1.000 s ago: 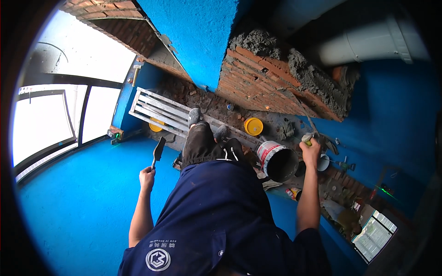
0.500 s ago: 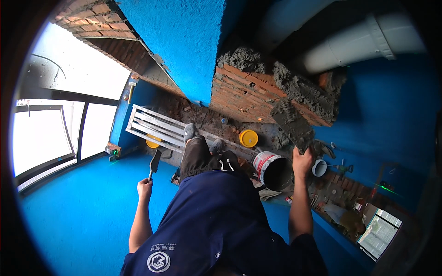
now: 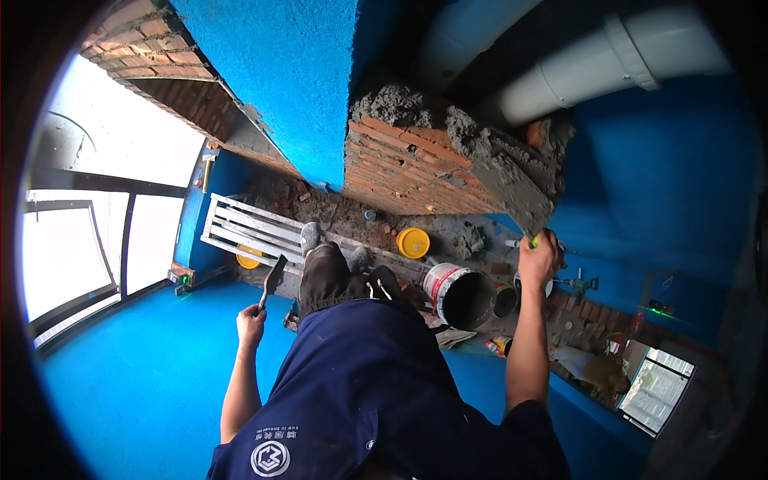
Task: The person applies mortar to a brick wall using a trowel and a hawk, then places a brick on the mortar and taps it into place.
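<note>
My left hand [image 3: 250,324] is closed round the handle of a dark-bladed tool [image 3: 274,274], blade pointing up, over the blue surface. My right hand [image 3: 540,260] grips the yellow-green handle of a mortar-covered trowel [image 3: 516,184]. Its blade is at the mortar-topped edge of a red brick structure [image 3: 404,164]; contact is unclear. Beside that hand, lower down, stands a red-and-white bucket [image 3: 438,290] with a dark inside. My feet [image 3: 312,236] are on a white slatted platform [image 3: 228,236].
Grey-white pipes [image 3: 600,64] run above the brickwork, beside a blue column [image 3: 264,56]. Lower down are yellow buckets [image 3: 413,242], a green power tool [image 3: 582,284] and rubble. A co-worker [image 3: 592,368] crouches at lower right. Windows [image 3: 80,256] line the left; a green laser device [image 3: 182,276] sits nearby.
My right hand has raised and turned the trowel, whose mortar-covered blade now lies up along the brick edge. The view has shifted slightly; my left hand keeps its hold.
</note>
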`<state>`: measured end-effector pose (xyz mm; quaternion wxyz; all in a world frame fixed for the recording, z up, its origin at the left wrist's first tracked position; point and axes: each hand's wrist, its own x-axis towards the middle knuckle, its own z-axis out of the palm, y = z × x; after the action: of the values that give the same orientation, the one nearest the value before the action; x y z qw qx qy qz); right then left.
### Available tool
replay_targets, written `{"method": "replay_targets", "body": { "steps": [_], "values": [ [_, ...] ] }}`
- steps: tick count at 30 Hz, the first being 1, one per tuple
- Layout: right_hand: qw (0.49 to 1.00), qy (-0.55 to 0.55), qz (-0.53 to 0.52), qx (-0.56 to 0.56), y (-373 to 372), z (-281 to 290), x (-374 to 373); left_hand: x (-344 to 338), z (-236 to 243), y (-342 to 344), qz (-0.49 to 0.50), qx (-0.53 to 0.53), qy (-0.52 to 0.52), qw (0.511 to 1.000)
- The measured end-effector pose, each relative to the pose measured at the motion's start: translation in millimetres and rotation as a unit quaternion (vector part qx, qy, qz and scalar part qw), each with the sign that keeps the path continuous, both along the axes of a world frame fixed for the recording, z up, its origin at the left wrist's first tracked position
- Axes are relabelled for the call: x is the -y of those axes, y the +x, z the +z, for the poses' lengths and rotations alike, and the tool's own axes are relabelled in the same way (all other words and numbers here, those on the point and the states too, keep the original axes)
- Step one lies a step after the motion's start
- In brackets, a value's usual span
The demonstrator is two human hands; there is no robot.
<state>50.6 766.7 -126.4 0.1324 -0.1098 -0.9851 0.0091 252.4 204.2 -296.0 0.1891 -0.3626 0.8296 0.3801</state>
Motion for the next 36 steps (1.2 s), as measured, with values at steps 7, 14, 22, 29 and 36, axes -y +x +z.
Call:
{"method": "replay_targets", "body": {
  "steps": [7,14,22,29,36],
  "values": [
    [0.999,-0.023,0.002,-0.023,-22,-21,35,8,10,12,-0.003,0.059,-0.036,0.998],
    [0.988,-0.065,0.061,-0.124,-25,-45,44,19,-2,41,0.055,0.072,-0.038,0.995],
    [0.982,-0.101,0.146,-0.070,-4,-63,64,21,-13,55,0.055,0.090,-0.041,0.994],
    [0.981,-0.104,0.158,0.045,-20,-79,87,13,-19,42,0.074,0.089,-0.004,0.993],
    [0.935,-0.259,0.046,0.239,-54,-37,76,-39,-39,-75,0.058,0.040,0.191,0.979]
  ]
}}
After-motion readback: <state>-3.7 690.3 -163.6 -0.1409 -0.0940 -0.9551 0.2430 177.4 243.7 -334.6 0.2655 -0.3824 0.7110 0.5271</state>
